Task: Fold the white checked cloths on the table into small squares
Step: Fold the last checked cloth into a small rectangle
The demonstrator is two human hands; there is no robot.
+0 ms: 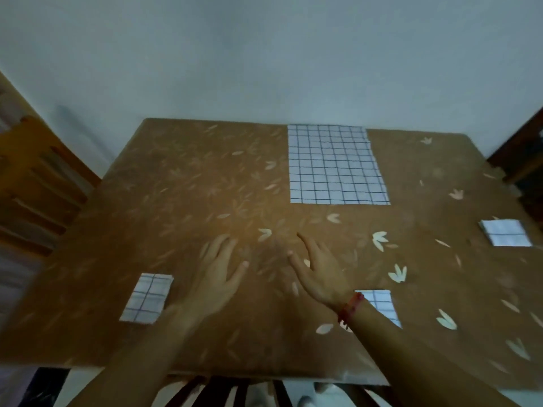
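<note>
Nearest the person, well short of the unfolded cloth, lie two finished pieces. The left folded square is off to its near left. The near folded square is almost straight below it and partly hidden under the forearm that wears a red band. A third folded square sits to the cloth's right, near the desk edge.

Just short of the cloth's near edge, the left hand and right hand reach forward over the bare desk, fingers spread wide and holding nothing.

The unfolded cloth lies flat at the far side, its far edge close to the wall and its sides square with the desk. It looks close to square. If it has a long axis, that seems to run away from the person, though the wide lens makes this uncertain.

The step in hand looks like fetching this last cloth. It would go best by pinching the two near corners, one in each hand, and drawing the cloth closer before folding. Lining up the grid lines edge to edge would keep each fold true.
</note>
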